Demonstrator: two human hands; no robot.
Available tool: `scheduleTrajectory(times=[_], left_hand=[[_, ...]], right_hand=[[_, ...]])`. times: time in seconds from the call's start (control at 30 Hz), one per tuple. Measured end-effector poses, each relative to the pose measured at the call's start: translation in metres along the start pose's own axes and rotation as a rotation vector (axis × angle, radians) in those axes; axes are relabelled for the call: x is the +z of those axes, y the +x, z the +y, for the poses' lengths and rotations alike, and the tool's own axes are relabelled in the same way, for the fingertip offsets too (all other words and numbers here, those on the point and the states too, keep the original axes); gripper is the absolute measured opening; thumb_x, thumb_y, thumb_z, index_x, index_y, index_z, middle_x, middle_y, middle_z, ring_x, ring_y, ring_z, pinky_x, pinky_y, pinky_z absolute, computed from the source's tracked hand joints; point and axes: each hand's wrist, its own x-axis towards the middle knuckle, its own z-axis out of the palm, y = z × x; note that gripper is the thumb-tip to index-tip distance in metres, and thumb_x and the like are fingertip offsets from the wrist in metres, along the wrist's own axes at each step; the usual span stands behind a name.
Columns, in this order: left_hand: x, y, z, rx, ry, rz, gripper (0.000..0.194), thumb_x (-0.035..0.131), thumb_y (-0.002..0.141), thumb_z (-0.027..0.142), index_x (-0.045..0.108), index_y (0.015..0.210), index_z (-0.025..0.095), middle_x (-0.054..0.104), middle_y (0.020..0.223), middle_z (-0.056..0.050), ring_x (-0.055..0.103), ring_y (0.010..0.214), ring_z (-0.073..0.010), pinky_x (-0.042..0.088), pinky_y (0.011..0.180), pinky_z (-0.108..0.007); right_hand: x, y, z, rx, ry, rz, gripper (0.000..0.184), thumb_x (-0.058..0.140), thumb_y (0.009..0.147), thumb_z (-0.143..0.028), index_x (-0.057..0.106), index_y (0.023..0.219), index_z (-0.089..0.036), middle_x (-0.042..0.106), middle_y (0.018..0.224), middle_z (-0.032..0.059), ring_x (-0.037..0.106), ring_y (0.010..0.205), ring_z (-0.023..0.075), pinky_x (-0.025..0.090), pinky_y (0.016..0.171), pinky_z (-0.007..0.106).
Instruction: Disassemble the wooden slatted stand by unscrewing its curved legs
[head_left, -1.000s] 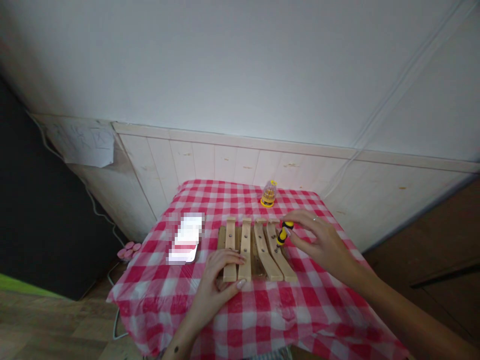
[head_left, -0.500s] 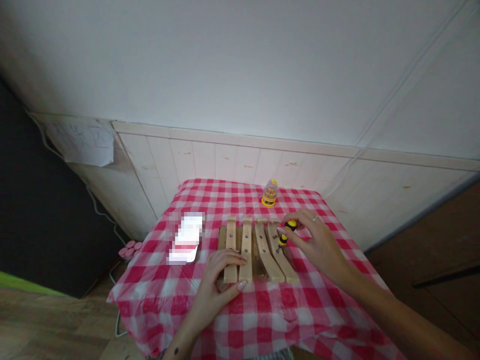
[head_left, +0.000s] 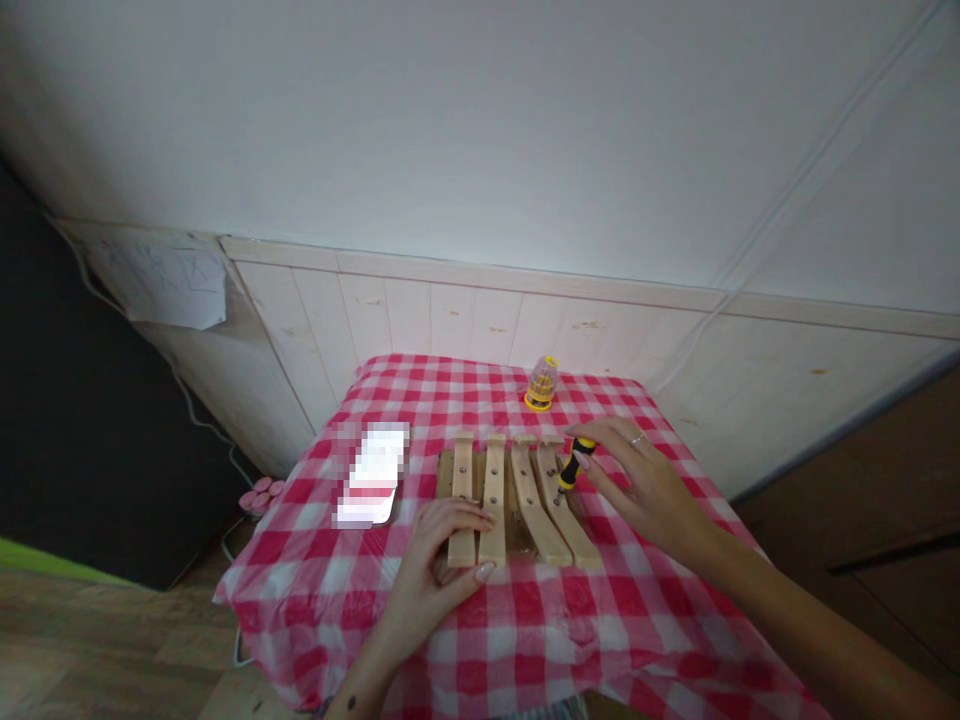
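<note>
A yellow and black screwdriver (head_left: 576,464) is gripped by the fingers of my right hand (head_left: 645,490). It leans, its tip down at a screw in the rightmost wooden slat (head_left: 564,520). Several pale slats with dark screws lie side by side across a wooden board (head_left: 445,468); the two on the right bend at their near ends. My left hand (head_left: 442,545) rests over the near part of the two left slats, with the thumb at the near edge and the fingers on top, holding the piece against the table.
A clear bit case with a yellow base (head_left: 541,384) stands at the back of the table. A phone with a blurred screen (head_left: 375,475) lies to the left. A red and white checked cloth (head_left: 525,640) covers the table, which meets a panelled wall (head_left: 450,310).
My right fingers have shifted on the screwdriver, uncovering more of its handle. Its tip stays at the same screw. My left hand keeps its place on the slats.
</note>
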Motion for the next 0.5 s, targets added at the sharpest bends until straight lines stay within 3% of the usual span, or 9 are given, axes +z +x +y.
scheduleTrajectory(times=[0.13,0.37,0.5], left_hand=[[0.0001,-0.0004,-0.0002,0.005,-0.008,0.003,0.019,0.070,0.094,0.041,0.068,0.111,0.031,0.072,0.115,-0.003,0.061,0.117,-0.0275,0.044,0.101,-0.041],[0.0008,0.0008,0.0011,0.000,-0.010,0.016,0.019,0.070,0.094,0.040,0.069,0.109,0.029,0.073,0.114,-0.004,0.062,0.116,-0.0278,0.044,0.101,-0.042],[0.0003,0.0005,0.0003,0.003,-0.009,0.007,0.019,0.071,0.093,0.039,0.068,0.110,0.030,0.073,0.114,-0.003,0.061,0.116,-0.0274,0.043,0.102,-0.042]], right_hand=[[-0.0010,-0.0002,-0.0026,-0.031,0.067,-0.014,0.026,0.048,0.099,-0.018,0.061,0.120,-0.025,0.074,0.111,0.0095,0.071,0.104,0.0240,0.060,0.090,0.039],[0.0055,-0.0002,-0.0097,0.089,0.127,0.022,0.009,0.060,0.099,-0.030,0.065,0.104,-0.025,0.077,0.096,0.0057,0.076,0.088,0.0229,0.062,0.079,0.036],[0.0065,-0.0009,-0.0083,0.104,0.112,-0.005,0.022,0.051,0.102,-0.027,0.062,0.120,-0.024,0.078,0.113,0.0099,0.076,0.102,0.0254,0.063,0.085,0.039]])
